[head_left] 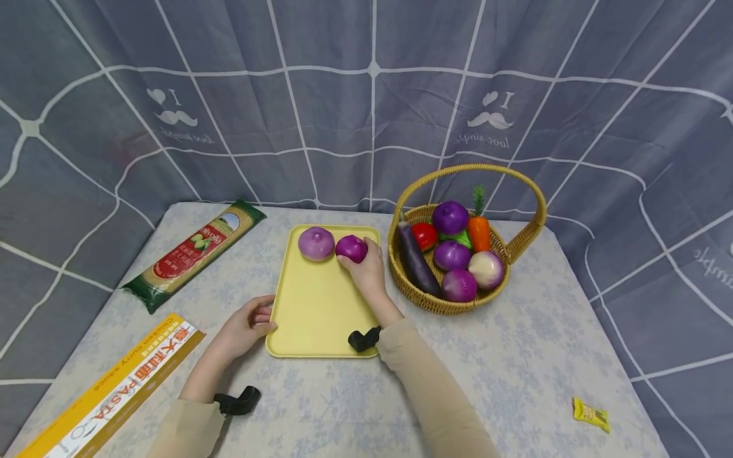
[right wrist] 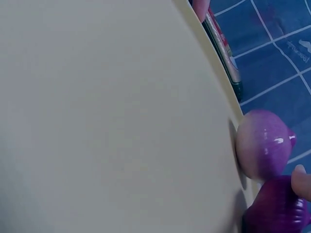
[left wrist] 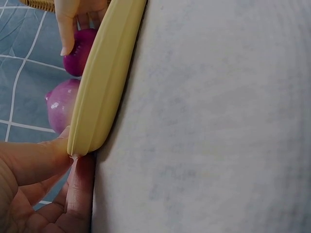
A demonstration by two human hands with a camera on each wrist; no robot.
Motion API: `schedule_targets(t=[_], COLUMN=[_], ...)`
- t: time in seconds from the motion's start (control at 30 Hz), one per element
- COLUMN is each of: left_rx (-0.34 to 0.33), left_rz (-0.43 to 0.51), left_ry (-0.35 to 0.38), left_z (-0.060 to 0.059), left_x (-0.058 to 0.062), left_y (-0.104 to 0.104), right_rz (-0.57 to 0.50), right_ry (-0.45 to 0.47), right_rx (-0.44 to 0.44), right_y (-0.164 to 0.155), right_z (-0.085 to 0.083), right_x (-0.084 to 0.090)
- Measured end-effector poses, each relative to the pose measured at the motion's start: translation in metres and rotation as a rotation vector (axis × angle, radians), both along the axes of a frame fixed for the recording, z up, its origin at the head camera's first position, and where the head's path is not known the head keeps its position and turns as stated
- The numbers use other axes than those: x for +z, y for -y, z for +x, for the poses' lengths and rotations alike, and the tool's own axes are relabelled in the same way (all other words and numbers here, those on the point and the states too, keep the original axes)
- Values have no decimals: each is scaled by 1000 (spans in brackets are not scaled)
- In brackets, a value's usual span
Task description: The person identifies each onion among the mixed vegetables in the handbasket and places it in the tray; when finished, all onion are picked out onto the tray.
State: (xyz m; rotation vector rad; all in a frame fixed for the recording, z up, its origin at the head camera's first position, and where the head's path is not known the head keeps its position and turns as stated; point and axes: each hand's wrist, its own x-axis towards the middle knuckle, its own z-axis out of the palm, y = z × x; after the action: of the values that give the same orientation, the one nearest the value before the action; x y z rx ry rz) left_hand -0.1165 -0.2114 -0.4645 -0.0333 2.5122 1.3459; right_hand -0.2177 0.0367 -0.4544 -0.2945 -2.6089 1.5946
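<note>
A yellow tray (head_left: 321, 312) lies on the table in the head view. My left hand (head_left: 243, 327) pinches its left edge, thumb at the rim and fingers below, as the left wrist view shows. Near the tray's far right corner, my right hand (head_left: 369, 270) grips a dark purple onion (head_left: 352, 247) with thumb and fingers around it. Just left of that one, a paler purple onion (head_left: 316, 243) sits at the tray's far end. Both onions appear side by side in the right wrist view, where only a thumb tip (right wrist: 302, 182) of the right hand shows.
Right of the tray stands a wicker basket (head_left: 426, 304) with a tall handle, holding an eggplant (head_left: 417, 261), a carrot (head_left: 479, 234), a tomato (head_left: 424, 236) and several onions. Leftward lie a green pasta bag (head_left: 197, 251) and a PASTA box (head_left: 114, 394). A yellow packet (head_left: 592, 415) lies front right.
</note>
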Motion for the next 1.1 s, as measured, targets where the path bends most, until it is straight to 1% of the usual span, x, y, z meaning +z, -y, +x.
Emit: schedule_targets(t=[0.1,0.17,0.4,0.57,0.7,0.8,0.9,1.0,1.1], left_rx=[-1,0,-1,3,2,3,7,6,7], left_rz=[-2,-2,-12,-12,-2,1,0,1,3], left_ry=[1,3,-7,-11,-3,6,7,8,11], left_z=[1,1,0,0,1,1,0,0,-1], left_x=[1,2,3,2,2,1,1,0,0], left_y=[0,0,1,1,1,0,0,0,-1], right_rz=[2,-7,3,20,-8,-46,-57,-64,-74], right_ry=[10,4,-91,-157,-224,-260,-289,-316,-325], right_rx=[-3,-1,70,107,141,183,220,229,202], right_y=[1,2,4,-2,-15,-29,-45,-62,-81], right_z=[2,5,23,38,51,61,71,81,89], right_x=[0,4,30,44,52,57,62,66,70])
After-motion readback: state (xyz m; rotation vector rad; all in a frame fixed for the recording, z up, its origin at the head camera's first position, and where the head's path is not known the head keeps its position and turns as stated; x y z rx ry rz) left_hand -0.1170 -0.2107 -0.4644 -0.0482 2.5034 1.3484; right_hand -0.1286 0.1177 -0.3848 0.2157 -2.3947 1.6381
